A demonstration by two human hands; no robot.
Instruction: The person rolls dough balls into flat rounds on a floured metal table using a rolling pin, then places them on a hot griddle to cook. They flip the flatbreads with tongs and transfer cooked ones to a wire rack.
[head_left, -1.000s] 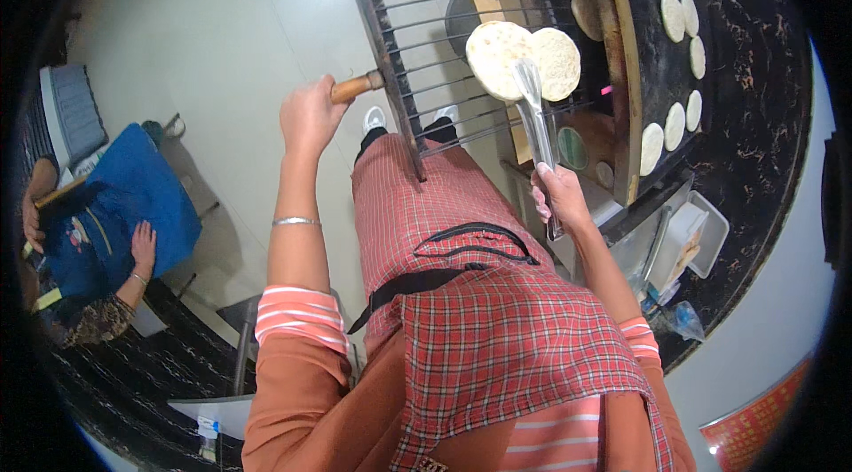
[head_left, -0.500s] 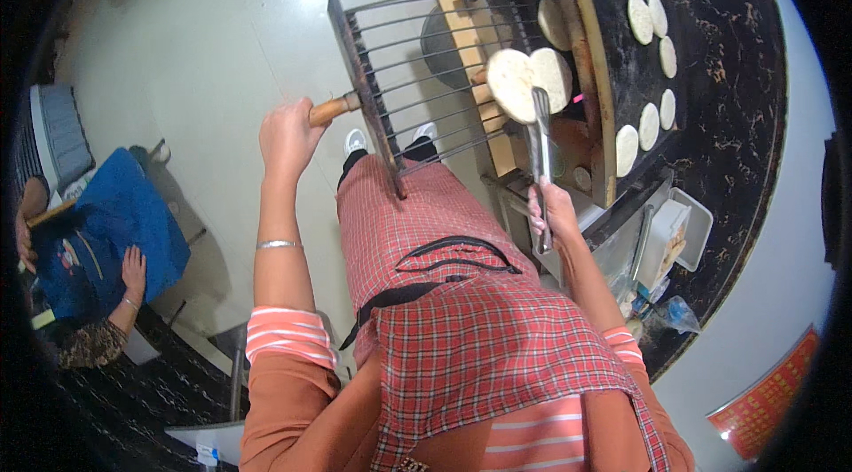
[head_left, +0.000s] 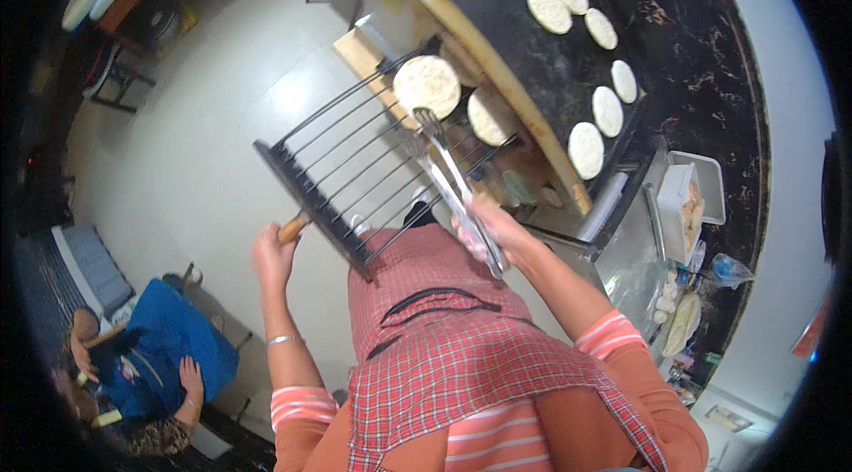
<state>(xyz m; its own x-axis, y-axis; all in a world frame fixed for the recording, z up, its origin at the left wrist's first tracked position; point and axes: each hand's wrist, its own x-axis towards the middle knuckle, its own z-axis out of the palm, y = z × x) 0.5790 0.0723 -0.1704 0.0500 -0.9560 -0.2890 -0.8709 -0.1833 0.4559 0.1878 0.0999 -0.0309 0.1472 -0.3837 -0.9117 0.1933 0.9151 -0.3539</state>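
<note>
My left hand (head_left: 272, 255) is closed round the wooden handle of a black wire rack (head_left: 306, 184), drawn partly out from under the griddle. Metal tongs (head_left: 451, 177) are gripped in my right hand (head_left: 493, 232). Their jaws are apart, one tip at the lower edge of a round flatbread (head_left: 428, 84) on the rack's far part. A second flatbread (head_left: 488, 117) lies beside it, nearer the griddle, partly hidden at the griddle's side.
To the right stands a black griddle (head_left: 524, 46) with several pale flatbreads (head_left: 586, 150) on it. Beyond it, a white tub (head_left: 683, 206) sits on the dark counter. At the lower left is another person in a blue apron (head_left: 173, 330), one hand resting on it.
The tongs have let go of a flatbread, which now lies on the rack, and their jaws have spread. My view has turned, so the griddle shows more fully.
</note>
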